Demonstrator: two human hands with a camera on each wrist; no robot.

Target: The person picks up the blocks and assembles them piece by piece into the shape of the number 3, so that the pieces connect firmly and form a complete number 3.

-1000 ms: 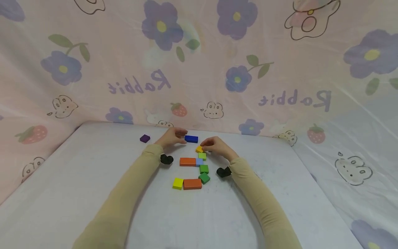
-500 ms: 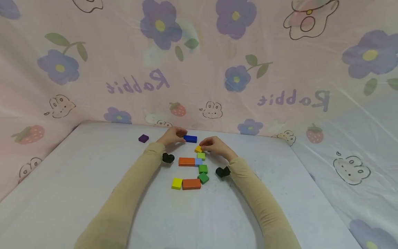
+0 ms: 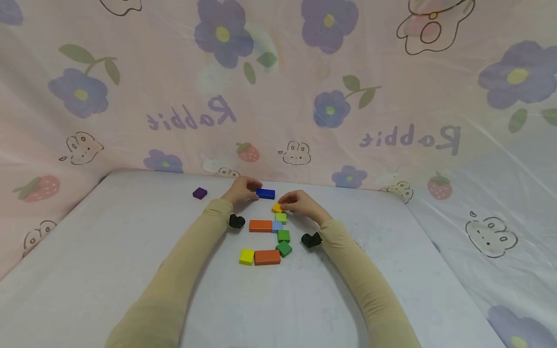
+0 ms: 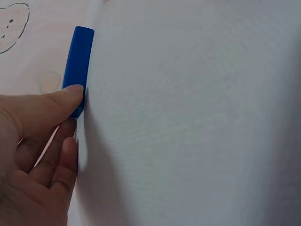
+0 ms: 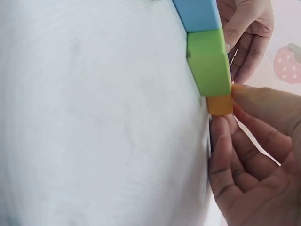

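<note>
The left hand (image 3: 241, 191) pinches the left end of a dark blue rectangular block (image 3: 265, 194) near the back of the table. In the left wrist view, its thumb lies on the blue block's near face, and the block's far part sticks out past the fingers. My right hand (image 3: 304, 205) holds a small orange-yellow block (image 3: 277, 208) between thumb and fingers. That block touches or nearly touches a light green block (image 3: 281, 218), as the right wrist view shows. Much of the orange-yellow block is hidden by the light green one there.
Below the light green block stand a light blue block (image 3: 276, 226), an orange-red block (image 3: 260, 226), and two green blocks (image 3: 284, 236). Nearer lie another orange-red block (image 3: 267, 257) and a yellow block (image 3: 246, 257). A dark purple block (image 3: 200, 193) lies left of the left hand.
The left fingers have moved right onto the end of the blue block and now pinch it. The right hand stays on the orange-yellow block. The whole view has shifted slightly.
</note>
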